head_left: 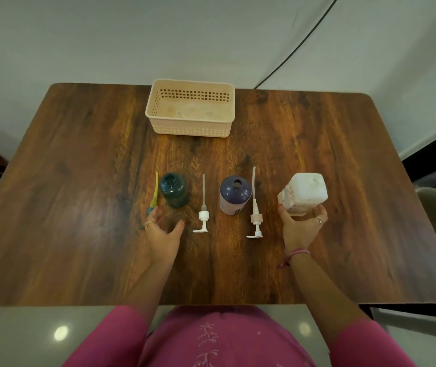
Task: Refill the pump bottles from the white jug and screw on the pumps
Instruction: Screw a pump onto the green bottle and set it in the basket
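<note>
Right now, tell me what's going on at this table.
A person is starting to refill pump bottles. The right hand grips the white jug; the left hand lies open before the teal bottle. That bottle and the purple bottle stand uncapped, three pumps lying loose beside them. A basket sits behind.

I see a dark brown wood-grain table [79,154], a cream basket [190,128] with a grid of holes, a teal bottle [173,190], a navy bottle [234,197], a white jug [304,193] and pink sleeves [110,340].
</note>
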A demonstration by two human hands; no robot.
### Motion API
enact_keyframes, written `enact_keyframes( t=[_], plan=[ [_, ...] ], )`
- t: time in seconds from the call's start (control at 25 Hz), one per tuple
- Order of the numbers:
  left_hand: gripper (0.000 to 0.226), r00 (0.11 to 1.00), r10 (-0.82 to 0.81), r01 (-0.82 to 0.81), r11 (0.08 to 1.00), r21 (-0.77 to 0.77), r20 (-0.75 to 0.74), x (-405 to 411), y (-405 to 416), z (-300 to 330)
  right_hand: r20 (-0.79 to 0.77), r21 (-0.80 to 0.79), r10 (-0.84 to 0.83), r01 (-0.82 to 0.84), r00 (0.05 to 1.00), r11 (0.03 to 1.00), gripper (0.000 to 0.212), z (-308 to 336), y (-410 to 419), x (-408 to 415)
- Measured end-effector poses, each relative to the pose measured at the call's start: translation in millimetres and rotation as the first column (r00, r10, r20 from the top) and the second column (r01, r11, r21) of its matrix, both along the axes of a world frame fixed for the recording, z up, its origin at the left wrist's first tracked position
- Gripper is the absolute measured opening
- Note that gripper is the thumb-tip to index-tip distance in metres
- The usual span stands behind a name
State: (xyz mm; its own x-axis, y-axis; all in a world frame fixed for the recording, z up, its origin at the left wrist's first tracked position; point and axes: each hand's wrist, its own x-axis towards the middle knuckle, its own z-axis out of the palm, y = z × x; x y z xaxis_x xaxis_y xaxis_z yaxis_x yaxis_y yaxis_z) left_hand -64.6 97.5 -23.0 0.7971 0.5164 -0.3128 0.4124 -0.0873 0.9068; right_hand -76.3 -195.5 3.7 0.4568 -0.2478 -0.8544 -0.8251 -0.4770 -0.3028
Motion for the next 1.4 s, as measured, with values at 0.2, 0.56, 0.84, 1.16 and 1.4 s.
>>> enact_keyframes(
  t=[0.2, 0.56, 0.84, 1.16, 1.4],
  plan=[
    [0.056, 1.000, 0.000, 0.000, 0.987, 0.160, -0.001, -2, 37, 2, 0.098, 0.079, -0.351, 0.345, 0.931, 0.935, 0.045, 57, 51, -11],
    [0.043, 0.864, -0.271, 0.468, 0.741, 0.481, -0.423, 2, 90, -11, 0.873, 0.219, -0.191, -0.010, 0.449, 0.976, 0.038, 27, 145, -6],
    [0.020, 0.911, -0.344, 0.403, 0.858, 0.318, -0.227, 2, 104, 5, 0.873, -0.239, 0.418, -0.526, 0.251, 0.816, 0.030, 16, 195, 34],
    [0.017, 0.897, -0.436, 0.441, 0.888, 0.126, -0.068, -16, 119, 85, 0.767, -0.573, 0.593, -0.680, -0.247, 0.458, 0.044, 42, 246, 65],
    [0.047, 0.755, -0.656, 0.656, 0.754, -0.034, 0.031, 4, 151, 101, 0.974, -0.150, 0.222, -0.629, 0.036, 0.763, 0.037, 86, 235, 84]
  ],
)
